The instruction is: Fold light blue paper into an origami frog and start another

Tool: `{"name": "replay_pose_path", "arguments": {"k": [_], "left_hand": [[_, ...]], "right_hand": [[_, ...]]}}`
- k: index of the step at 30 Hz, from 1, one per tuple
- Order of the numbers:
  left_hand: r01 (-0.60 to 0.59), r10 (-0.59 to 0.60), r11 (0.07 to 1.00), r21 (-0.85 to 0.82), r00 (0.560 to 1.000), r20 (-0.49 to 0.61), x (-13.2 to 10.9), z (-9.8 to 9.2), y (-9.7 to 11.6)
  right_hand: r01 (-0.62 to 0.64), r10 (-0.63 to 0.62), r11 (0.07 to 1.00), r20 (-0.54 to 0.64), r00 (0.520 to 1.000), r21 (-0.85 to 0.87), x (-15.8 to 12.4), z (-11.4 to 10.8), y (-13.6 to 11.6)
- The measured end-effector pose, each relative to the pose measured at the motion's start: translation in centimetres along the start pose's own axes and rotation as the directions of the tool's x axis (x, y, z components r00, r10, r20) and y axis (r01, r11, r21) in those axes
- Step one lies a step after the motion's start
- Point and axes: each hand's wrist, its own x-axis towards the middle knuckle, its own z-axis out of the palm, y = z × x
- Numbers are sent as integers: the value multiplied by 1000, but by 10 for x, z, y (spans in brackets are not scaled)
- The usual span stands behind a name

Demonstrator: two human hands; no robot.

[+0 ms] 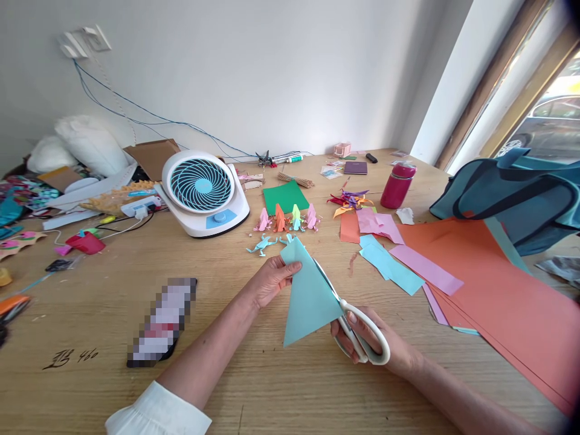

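Observation:
A light blue paper folded to a triangle [308,299] is pinched near its upper left edge by my left hand [273,279], thumb on top. My right hand [362,332] has its fingers in the handles of white scissors [372,333], whose blades lie along the paper's right edge. Just beyond the paper sit small folded figures: a blue one [263,244] and a row with a pink one [263,219], an orange one [280,217] and a green one [296,217]. A green paper square [285,196] lies behind them.
A white fan [202,187] stands at the back left, with a phone [163,323] nearer. To the right are blue paper strips [394,266], large orange sheets [489,296], a red bottle [397,186] and a teal bag [507,199]. Clutter fills the far left.

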Motion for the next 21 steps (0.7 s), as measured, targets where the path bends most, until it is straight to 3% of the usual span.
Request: {"name": "replay_pose_path", "arguments": {"k": [14, 21], "left_hand": [[-4, 0, 997, 81, 999, 41, -3, 4, 0], [-2, -1, 995, 95, 1000, 26, -4, 6, 1]], "right_hand": [[76, -76, 997, 23, 997, -3, -1, 1, 1], [45, -46, 999, -5, 999, -24, -2, 2, -2]]}}
